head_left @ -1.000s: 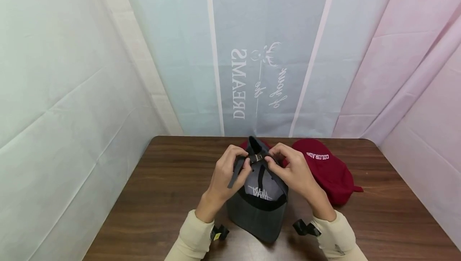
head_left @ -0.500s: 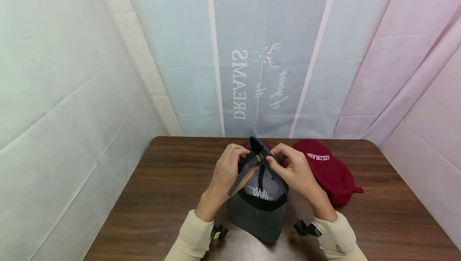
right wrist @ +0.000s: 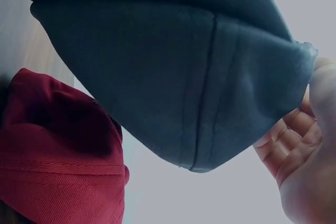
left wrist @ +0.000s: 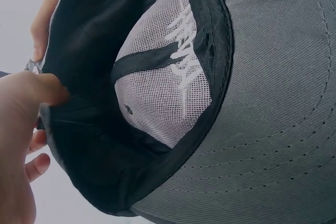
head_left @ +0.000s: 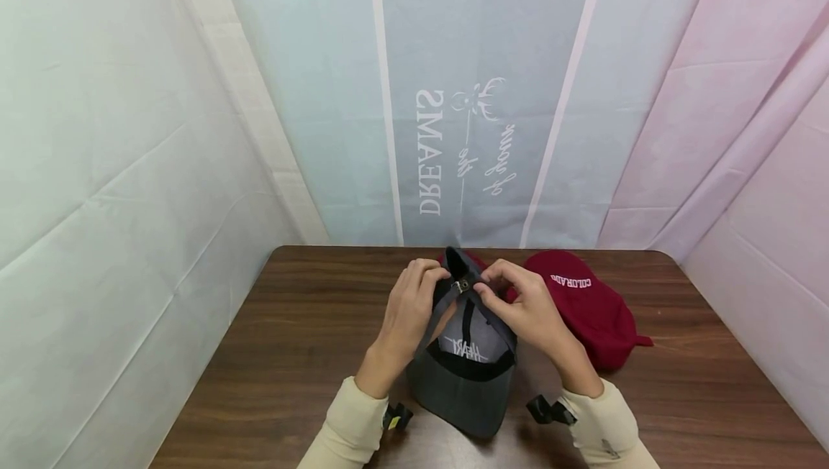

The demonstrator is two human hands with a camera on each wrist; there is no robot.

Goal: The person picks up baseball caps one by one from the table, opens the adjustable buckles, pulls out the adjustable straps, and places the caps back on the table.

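Note:
A dark grey baseball cap (head_left: 460, 401) is held upside down over the table, brim toward me, its lining and reversed white lettering showing. A strap (head_left: 435, 324) with a small metal buckle (head_left: 461, 285) crosses its back opening. My left hand (head_left: 404, 307) grips the back edge on the left; in the left wrist view its blurred thumb (left wrist: 50, 88) reaches inside the cap. The strap's loose end hangs in front of that palm. My right hand (head_left: 529, 307) pinches the edge just right of the buckle, thumb toward me. In the right wrist view the cap's outer side (right wrist: 152, 77) hides those fingertips.
A red cap (head_left: 592, 314) lettered COLORADO lies on the wooden table (head_left: 311, 332), right of and behind the grey one. More red fabric (head_left: 477, 259) shows behind the grey cap. A printed cloth backdrop (head_left: 479, 37) hangs past the far edge.
My left thumb and fingers have let go of the strap beside the buckle; the thumb has gone behind it, into the cap. The strap's loose end has swung slightly; the right hand keeps its hold.

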